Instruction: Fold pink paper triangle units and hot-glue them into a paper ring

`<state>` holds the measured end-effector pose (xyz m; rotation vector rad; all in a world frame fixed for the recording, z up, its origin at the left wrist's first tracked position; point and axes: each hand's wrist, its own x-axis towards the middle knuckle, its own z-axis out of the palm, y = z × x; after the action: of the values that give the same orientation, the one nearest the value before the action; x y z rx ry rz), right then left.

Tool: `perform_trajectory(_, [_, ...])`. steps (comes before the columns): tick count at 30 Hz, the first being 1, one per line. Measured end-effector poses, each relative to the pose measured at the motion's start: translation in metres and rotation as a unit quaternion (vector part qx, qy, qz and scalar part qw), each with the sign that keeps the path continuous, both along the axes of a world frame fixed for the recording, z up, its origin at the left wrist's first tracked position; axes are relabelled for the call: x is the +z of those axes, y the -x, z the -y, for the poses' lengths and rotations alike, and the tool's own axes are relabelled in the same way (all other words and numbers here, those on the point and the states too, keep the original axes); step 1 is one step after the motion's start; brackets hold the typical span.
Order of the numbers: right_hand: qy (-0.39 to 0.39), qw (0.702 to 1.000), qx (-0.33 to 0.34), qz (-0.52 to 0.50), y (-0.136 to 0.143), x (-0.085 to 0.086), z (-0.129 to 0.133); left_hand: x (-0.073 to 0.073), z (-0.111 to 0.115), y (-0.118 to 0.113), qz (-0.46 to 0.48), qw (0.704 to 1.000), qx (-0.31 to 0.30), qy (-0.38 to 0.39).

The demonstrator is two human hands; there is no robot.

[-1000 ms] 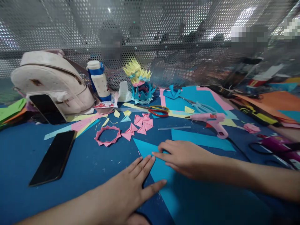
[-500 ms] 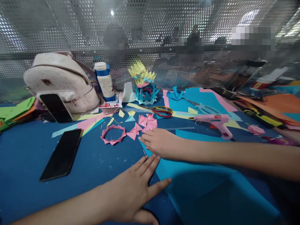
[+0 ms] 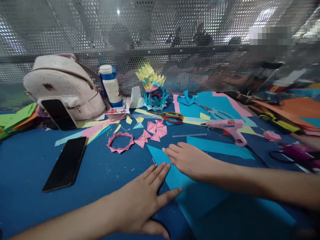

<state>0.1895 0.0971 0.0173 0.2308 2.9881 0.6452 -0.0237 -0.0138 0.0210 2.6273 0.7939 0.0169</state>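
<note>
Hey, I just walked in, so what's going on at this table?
A person has both bare hands at a large blue paper sheet. The left hand lies palm down, fingers spread, its fingertips at the sheet's left edge; the right hand is over the sheet's upper part. Beyond them lie a pink paper ring and pink folded pieces. A pink glue gun lies farther right, with blue-handled scissors just behind it.

Dim, with blue paper (image 3: 207, 201) shadowed
</note>
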Motion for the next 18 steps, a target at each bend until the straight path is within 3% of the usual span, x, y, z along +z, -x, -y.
perform_trajectory(7, [-0.072, 0.996, -0.018, -0.048, -0.067, -0.014, 0.019, -0.001, 0.002, 0.0, -0.007, 1.0, 0.0, -0.009])
perform_trajectory(13, [-0.14, 0.984, -0.097, -0.058, -0.113, -0.014, 0.044, 0.001, 0.003, -0.001, -0.018, 1.0, 0.001, -0.023])
perform_trajectory(18, [-0.116, 0.981, -0.139, -0.069, -0.155, -0.021, 0.061, 0.005, 0.004, -0.004, -0.053, 0.998, -0.006, -0.042])
